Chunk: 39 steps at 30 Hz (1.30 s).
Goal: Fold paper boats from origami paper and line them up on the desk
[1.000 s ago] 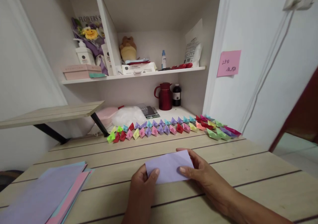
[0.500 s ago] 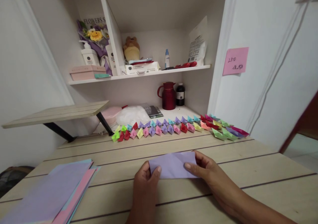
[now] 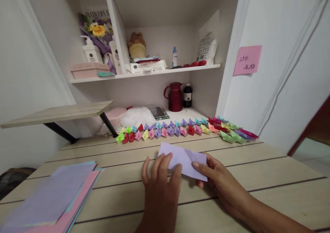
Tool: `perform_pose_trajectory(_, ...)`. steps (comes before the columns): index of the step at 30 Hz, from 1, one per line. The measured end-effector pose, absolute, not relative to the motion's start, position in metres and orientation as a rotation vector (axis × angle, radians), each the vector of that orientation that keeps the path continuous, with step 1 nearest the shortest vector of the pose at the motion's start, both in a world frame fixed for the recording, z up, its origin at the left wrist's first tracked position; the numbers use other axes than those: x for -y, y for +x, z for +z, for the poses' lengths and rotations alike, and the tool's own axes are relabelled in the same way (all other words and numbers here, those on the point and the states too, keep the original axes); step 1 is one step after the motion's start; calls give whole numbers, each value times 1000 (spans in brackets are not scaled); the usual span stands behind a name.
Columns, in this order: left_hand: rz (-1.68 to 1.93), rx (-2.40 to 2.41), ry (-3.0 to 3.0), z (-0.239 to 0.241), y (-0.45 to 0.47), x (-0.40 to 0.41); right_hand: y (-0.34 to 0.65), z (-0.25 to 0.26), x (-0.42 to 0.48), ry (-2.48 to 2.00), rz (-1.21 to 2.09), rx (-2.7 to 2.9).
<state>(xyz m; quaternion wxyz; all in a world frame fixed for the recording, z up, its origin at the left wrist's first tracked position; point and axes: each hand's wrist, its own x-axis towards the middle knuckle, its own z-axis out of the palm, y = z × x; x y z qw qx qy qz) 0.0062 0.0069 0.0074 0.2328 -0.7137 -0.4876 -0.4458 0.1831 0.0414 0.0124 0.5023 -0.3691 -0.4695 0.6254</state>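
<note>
Over the table (image 3: 283,171): purple paper (image 3: 184,160), an oblong piece set askew between the two hands, its left end farther away. Couldn't tell if any edge touched the wood.
Right hand (image 3: 220,178): had the right end pinched, thumb on top, fingers tucked underneath. Pretty much the only firm grip going.
Left hand (image 3: 162,183): fingers spread and loosely bent, tips at the left and near part of the sheet, not closed around anything. Couldn't tell if they pressed or just brushed it.
Paper weight: next to nothing, I'd guess, so a thumb-and-finger pinch was plenty.
Paper stiffness: thin and bendy, I reckon. It looked flat enough, but one-end support probably meant some droop.
Crease: faint lines showed toward the right end. My guess is it would bend there first, and a hard squeeze would leave marks for good.
Best hold: both short ends, right by the edges, with soft fingertips. Not very slippery, I'd think; a rough tug could've torn it though.
Paper boats (image 3: 177,131): lined up at the back, well apart from the hands.
Stack of paper (image 3: 56,191): off to the left, purple sheet on top, pink and blue edges poking out.
</note>
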Motion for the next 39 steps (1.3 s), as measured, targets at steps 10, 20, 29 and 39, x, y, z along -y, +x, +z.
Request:
perform_pose_trajectory(10,-2036,1949,-1981,3,-4,-13,177,16,-31,-754,1559,1157)
perform_pose_trajectory(20,-3415,2191,-1475,-1,13,-7,179,13,-24,-655,1864,1287)
perform_pose_trajectory(29,-3429,2233,-1560,0,13,-10,175,13,-34,-828,1773,1251)
perform_pose_trajectory(39,-3558,2266,-1421,4,15,-8,183,16,-35,-856,1642,1134)
